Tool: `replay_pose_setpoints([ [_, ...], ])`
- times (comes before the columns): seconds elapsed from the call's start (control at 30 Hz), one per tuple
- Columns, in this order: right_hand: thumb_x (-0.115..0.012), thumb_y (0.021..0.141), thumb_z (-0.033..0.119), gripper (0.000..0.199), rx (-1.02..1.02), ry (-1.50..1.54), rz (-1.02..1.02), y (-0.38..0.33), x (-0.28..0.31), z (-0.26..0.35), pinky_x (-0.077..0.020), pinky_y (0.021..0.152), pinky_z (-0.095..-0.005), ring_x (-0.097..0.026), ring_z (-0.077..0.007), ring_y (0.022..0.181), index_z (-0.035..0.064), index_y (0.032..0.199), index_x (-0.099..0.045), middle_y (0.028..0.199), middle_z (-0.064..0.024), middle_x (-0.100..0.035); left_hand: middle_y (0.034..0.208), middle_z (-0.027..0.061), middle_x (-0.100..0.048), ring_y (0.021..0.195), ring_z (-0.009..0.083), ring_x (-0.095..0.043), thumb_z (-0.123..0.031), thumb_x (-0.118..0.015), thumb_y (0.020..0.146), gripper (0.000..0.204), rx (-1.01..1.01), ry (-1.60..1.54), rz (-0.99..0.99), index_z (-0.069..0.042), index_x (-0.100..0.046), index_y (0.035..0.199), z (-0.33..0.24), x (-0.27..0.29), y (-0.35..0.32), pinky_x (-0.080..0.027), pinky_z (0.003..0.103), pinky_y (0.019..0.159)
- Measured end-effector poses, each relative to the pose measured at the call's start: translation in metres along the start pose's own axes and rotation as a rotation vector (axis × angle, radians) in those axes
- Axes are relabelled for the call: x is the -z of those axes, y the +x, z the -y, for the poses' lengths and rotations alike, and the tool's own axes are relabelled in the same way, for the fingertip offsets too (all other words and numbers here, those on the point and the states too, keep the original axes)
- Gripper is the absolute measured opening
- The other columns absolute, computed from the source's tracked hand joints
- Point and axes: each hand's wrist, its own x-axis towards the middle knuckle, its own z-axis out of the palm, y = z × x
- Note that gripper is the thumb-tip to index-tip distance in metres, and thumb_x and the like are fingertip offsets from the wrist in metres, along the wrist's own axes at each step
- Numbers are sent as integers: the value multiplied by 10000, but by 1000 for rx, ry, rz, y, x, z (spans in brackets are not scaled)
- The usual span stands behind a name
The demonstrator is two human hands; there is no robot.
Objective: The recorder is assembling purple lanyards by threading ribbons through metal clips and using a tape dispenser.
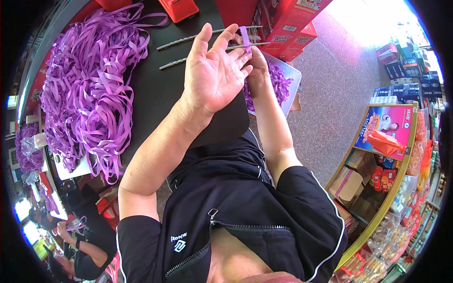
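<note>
Two thin metal rods with twisted ends point(175, 62) stick out over the dark table. A short purple ribbon point(245, 39) spans both rods near their right part. My left hand point(213, 75) is turned palm up beside the rods, fingers spread apart, with nothing in its palm. My right hand point(257, 63) is closed at the ribbon's lower end, just right of the left fingertips; some of its fingers are hidden behind the rod and ribbon. Below the right hand, a pale bin point(295, 78) holds a heap of purple ribbon pieces point(280, 85).
A large pile of loose purple ribbon point(89, 89) covers the left of the dark table point(163, 94). Red boxes point(288, 28) stand beyond my right hand. A red container point(179, 9) sits at the far edge. Shelved goods point(387, 122) line the right; another person point(87, 250) is at lower left.
</note>
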Motion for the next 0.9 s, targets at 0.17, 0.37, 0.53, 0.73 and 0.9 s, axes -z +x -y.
replay_pose_setpoints([
  [0.17, -632, 867, 130, 362, -1, -11, 73, -1, 0, -4, -572, 658, -288, -675, -181, 743, 2, 1183, -511, 899, -116, -664, 1501, 321, 73, 1426, 376, 74, -603, -427, 892, 796, -10, 37, 28, -90, -210, 1460, -1, 2, 0, 69, 464, 1136],
  [0.37, -615, 875, 160, 303, -85, 9, 108, -1, 18, 11, -558, 757, -366, -670, -197, 803, 10, 1131, -551, 959, -133, -665, 1498, 321, 94, 1427, 369, 77, -603, -424, 895, 791, -8, 28, 12, -102, -205, 1467, 0, 1, 0, 68, 464, 1138],
  [0.53, -594, 875, 202, 167, -188, -332, -191, -6, -21, 38, -509, 796, -361, -643, -155, 725, 48, 911, -651, 727, -25, -648, 1498, 321, 95, 1427, 368, 75, -603, -429, 893, 780, -20, 45, 31, -119, -212, 1466, -1, 2, -2, 70, 460, 1138],
  [0.73, -594, 872, 187, 140, -248, -515, -298, -4, -41, 67, -384, 605, -250, -436, -65, 497, 60, 879, -652, 478, 103, -420, 1499, 319, 91, 1426, 364, 88, -606, -443, 883, 783, -7, 21, 12, -125, -223, 1461, 0, 1, 0, 81, 458, 1136],
  [0.9, -556, 906, 212, 198, -336, -637, -266, -7, -54, 79, -282, 503, -232, -311, -31, 445, 23, 886, -612, 449, 120, -319, 1499, 322, 82, 1426, 363, 82, -606, -451, 878, 783, -9, 20, 7, -124, -232, 1454, 0, 1, -1, 85, 459, 1136],
])
